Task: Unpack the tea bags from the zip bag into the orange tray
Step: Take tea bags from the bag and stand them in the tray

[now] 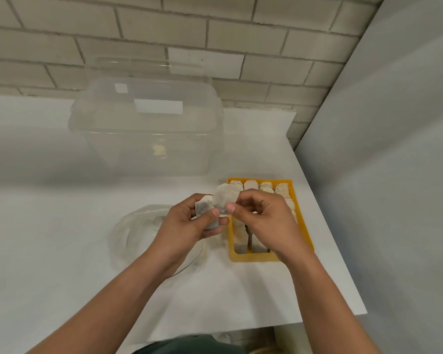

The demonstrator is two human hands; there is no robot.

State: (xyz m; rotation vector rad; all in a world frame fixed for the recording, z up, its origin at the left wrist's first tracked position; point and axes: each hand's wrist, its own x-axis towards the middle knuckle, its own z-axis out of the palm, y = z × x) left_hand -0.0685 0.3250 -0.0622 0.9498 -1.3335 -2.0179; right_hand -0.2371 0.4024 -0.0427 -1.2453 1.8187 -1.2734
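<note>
White brick wall [138, 34] at the back, big white table [62, 200] in front of it, and a clear lidded bin [149, 129] parked toward the far side. Closer in, the zip bag [138, 226] lies flat on the table, partly under the person's left forearm. Just right of it sits the orange tray [253, 257], long axis running away from the person, with rows of tea bags [266, 187] standing in its far end. The near end looks to have gaps, though the right hand hides a lot.

Left hand [189, 226] is curled round a small stack of bags [202, 209], up off the table. Right hand [266, 215] pinches a single tea bag [224, 198] between thumb and forefinger, right against that stack.

Key bit: the tray is directly under the right hand, so that's the nearer one, and the drop is probably just a short move down into a free slot.
</note>
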